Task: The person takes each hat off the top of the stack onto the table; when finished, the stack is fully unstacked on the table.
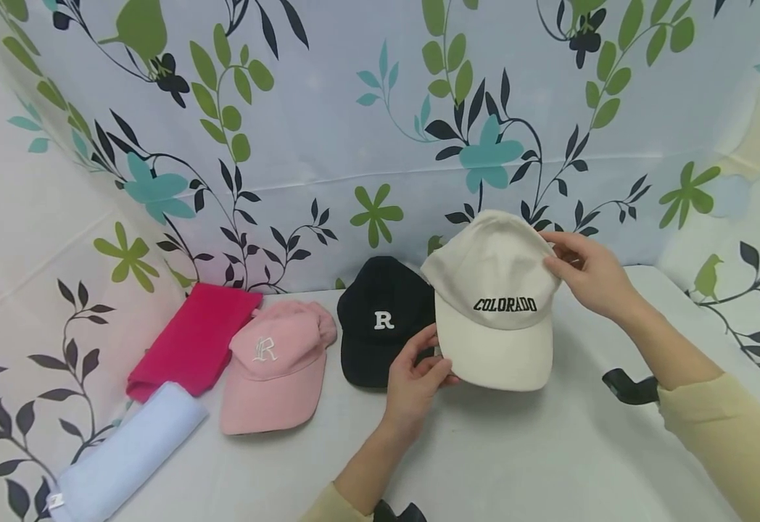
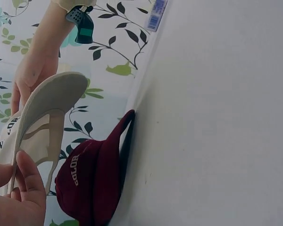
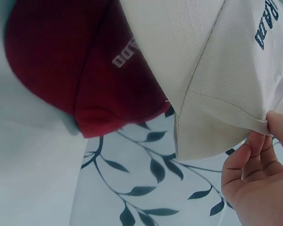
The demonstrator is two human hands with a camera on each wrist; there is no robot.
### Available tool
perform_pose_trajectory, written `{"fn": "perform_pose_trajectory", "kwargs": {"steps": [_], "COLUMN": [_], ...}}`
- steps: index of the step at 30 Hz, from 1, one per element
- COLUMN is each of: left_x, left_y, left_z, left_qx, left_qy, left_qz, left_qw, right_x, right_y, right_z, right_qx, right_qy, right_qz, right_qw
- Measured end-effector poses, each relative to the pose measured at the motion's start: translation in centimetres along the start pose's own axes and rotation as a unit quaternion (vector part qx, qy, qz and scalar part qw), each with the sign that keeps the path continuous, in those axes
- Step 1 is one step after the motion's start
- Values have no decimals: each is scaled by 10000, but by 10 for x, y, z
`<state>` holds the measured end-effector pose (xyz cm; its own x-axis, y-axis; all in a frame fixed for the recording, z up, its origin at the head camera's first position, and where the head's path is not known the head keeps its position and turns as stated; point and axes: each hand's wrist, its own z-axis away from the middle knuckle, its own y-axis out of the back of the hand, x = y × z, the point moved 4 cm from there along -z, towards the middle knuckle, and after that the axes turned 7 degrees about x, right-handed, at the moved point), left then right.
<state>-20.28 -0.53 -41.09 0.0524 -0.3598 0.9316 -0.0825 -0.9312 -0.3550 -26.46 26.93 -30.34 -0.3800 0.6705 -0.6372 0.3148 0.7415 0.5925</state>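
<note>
A cream cap (image 1: 492, 301) with dark "COLORADO" lettering is held up in front of me, clear of the table. My left hand (image 1: 412, 380) pinches the edge of its brim (image 2: 56, 96) between thumb and fingers. On the other side, my right hand (image 1: 592, 275) pinches the rim of the crown, as the right wrist view shows up close. Behind the cream cap is a dark red cap (image 2: 87, 176) with pale lettering, hidden in the head view. A black cap (image 1: 383, 330) with a white R lies just left of the cream one, partly covered by it and my left hand.
Further left lie a pink cap (image 1: 278, 370), a folded magenta cloth (image 1: 197, 337) and a rolled light blue cloth (image 1: 128, 453). A leaf-patterned curtain (image 1: 328, 138) hangs behind the white table (image 1: 484, 464). A small blue-and-white packet (image 2: 155, 15) shows in the left wrist view.
</note>
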Motion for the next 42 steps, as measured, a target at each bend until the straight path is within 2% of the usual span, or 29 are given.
{"fn": "perform_pose_trajectory", "kwargs": {"steps": [7, 15, 24, 35, 42], "left_x": [-3, -9, -15, -32, -38], "left_y": [-15, -27, -44, -66, -80], "left_z": [0, -1, -1, -5, -7], "left_qx": [-151, -74, -129, -89, 117], "left_qy": [-91, -39, -2, 16, 106], "left_qz": [199, 261, 401, 344, 375], "left_qw": [9996, 9996, 9991, 9994, 9992], "right_x": [12, 22, 32, 50, 57], "right_y": [9, 16, 24, 33, 38], "right_z": [2, 2, 3, 7, 7], "right_qx": [129, 269, 506, 703, 878], "right_qy": [-223, -329, -402, -758, -904], "right_qz": [170, 281, 472, 625, 638], "right_qw": [9995, 9987, 9968, 9927, 9900]}}
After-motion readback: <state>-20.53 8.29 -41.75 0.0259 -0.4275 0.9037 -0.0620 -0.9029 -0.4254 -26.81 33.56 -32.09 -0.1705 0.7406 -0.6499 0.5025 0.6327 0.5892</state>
